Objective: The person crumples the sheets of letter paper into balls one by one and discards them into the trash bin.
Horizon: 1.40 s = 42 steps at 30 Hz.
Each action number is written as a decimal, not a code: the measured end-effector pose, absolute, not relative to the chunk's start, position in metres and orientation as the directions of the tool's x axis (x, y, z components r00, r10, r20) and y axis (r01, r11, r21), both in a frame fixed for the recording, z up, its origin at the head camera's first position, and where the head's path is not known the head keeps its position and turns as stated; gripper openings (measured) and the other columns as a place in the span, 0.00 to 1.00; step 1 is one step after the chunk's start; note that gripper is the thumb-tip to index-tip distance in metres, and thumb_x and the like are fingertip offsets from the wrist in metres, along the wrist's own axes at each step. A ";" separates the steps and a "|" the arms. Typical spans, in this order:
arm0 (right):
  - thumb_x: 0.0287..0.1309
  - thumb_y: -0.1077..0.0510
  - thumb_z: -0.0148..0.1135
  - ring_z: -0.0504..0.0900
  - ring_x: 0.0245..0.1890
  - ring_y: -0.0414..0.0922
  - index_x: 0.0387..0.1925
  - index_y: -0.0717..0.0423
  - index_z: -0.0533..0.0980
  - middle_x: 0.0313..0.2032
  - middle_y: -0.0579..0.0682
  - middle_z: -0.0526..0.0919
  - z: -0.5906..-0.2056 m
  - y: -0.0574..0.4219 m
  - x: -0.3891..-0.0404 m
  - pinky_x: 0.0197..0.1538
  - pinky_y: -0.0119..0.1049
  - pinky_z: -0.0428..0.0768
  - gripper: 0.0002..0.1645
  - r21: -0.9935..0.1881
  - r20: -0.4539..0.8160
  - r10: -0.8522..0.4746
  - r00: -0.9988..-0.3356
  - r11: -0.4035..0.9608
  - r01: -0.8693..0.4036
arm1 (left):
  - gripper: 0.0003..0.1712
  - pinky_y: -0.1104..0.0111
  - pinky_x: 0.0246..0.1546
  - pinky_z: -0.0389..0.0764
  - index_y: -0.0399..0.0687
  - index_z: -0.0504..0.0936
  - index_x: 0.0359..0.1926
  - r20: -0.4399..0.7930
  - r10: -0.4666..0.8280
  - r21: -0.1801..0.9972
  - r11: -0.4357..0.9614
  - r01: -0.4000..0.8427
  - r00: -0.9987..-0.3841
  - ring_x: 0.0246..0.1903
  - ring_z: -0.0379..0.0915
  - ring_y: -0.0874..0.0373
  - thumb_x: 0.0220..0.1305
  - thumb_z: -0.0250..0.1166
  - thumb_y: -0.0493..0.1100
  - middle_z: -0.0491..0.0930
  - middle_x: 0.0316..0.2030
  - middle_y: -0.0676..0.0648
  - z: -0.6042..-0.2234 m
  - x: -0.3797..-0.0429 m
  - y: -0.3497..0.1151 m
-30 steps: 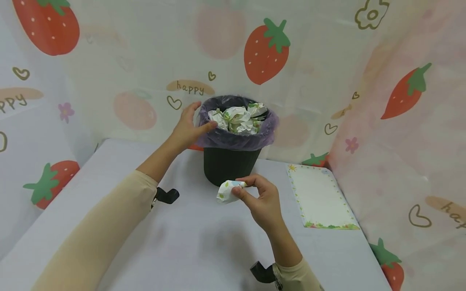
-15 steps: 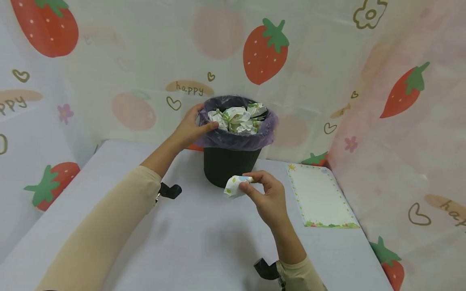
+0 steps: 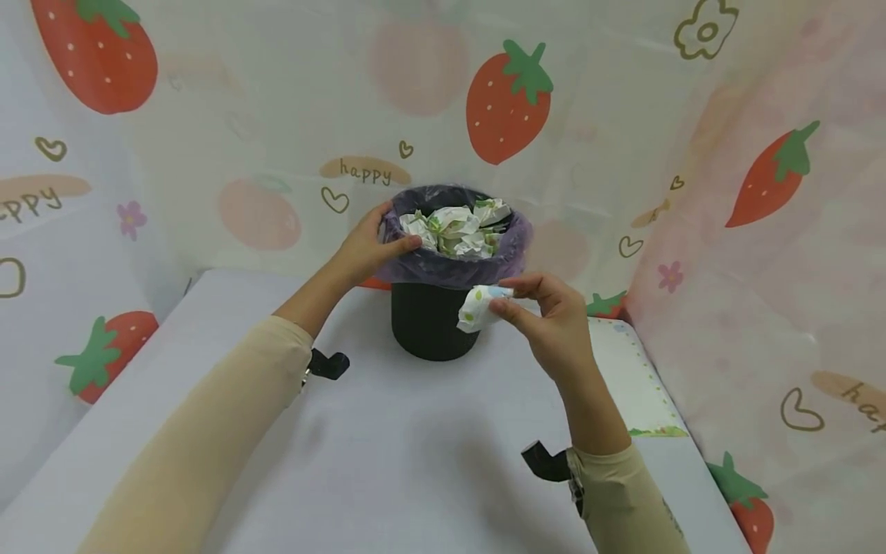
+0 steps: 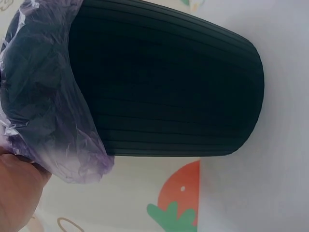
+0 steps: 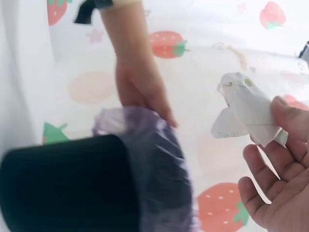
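A dark trash can (image 3: 432,323) lined with a purple plastic bag (image 3: 457,271) stands on the table, with several crumpled papers (image 3: 454,223) heaped inside. My left hand (image 3: 370,245) grips its rim at the left, thumb over the edge, fingers outside against the bag. In the left wrist view, only part of that hand (image 4: 19,188) shows beside the bag (image 4: 48,96). Between thumb and fingers, my right hand (image 3: 557,323) pinches a crumpled piece of white paper (image 3: 477,309) in front of the can, below its rim. The right wrist view shows this paper (image 5: 248,108) held away from the bag.
A white sheet with a printed border (image 3: 640,385) lies on the table (image 3: 388,462) at the right, partly hidden by my right arm. Strawberry-patterned cloth (image 3: 277,92) hangs close behind the can and along both sides.
My right hand has moved up and to the right with the crumpled paper, nearer to the bag's edge. The left hand stays at the rim, its fingers now closer against the bag.
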State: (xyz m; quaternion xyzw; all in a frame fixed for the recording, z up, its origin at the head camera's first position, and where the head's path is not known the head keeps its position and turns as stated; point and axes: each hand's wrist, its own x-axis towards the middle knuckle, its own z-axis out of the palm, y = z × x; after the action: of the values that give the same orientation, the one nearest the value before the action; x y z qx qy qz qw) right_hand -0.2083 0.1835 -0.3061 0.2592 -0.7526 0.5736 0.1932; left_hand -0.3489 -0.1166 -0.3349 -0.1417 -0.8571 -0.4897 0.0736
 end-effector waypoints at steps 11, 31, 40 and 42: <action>0.57 0.58 0.77 0.84 0.38 0.45 0.45 0.60 0.83 0.36 0.46 0.88 -0.235 0.183 -0.263 0.39 0.28 0.82 0.16 -0.741 0.518 -0.250 -0.818 0.348 -0.575 | 0.66 0.48 0.78 0.51 0.50 0.45 0.83 0.212 0.168 0.855 0.445 0.266 -0.963 0.80 0.43 0.46 0.58 0.69 0.72 0.49 0.81 0.43 -0.340 -0.349 -0.117; 0.60 0.46 0.75 0.82 0.45 0.44 0.52 0.50 0.83 0.46 0.47 0.86 -0.194 0.145 -0.368 0.49 0.36 0.81 0.21 -0.603 0.391 -0.348 -0.852 0.603 -0.522 | 0.62 0.48 0.77 0.54 0.51 0.47 0.82 0.208 0.203 0.846 0.454 0.280 -0.957 0.79 0.48 0.47 0.60 0.69 0.70 0.54 0.79 0.44 -0.340 -0.350 -0.115; 0.61 0.46 0.73 0.80 0.51 0.44 0.54 0.50 0.82 0.50 0.47 0.84 -0.186 0.120 -0.383 0.53 0.38 0.80 0.23 -0.570 0.348 -0.415 -0.841 0.618 -0.541 | 0.64 0.47 0.77 0.55 0.52 0.45 0.82 0.179 0.200 0.847 0.467 0.254 -0.963 0.79 0.48 0.46 0.58 0.68 0.73 0.52 0.80 0.44 -0.330 -0.346 -0.118; 0.61 0.47 0.73 0.80 0.52 0.43 0.54 0.50 0.82 0.50 0.47 0.84 -0.186 0.117 -0.387 0.54 0.38 0.80 0.22 -0.557 0.341 -0.423 -0.839 0.628 -0.543 | 0.64 0.47 0.77 0.55 0.53 0.45 0.82 0.184 0.199 0.849 0.461 0.257 -0.963 0.78 0.49 0.46 0.58 0.68 0.73 0.53 0.79 0.45 -0.328 -0.347 -0.119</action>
State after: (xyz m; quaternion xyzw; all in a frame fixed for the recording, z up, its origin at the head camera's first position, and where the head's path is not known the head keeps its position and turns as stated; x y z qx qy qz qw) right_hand -0.3872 0.1166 -0.1856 0.2690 -0.8978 0.3371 0.0890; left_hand -0.3469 -0.1187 -0.3282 -0.1335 -0.8543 -0.5016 0.0292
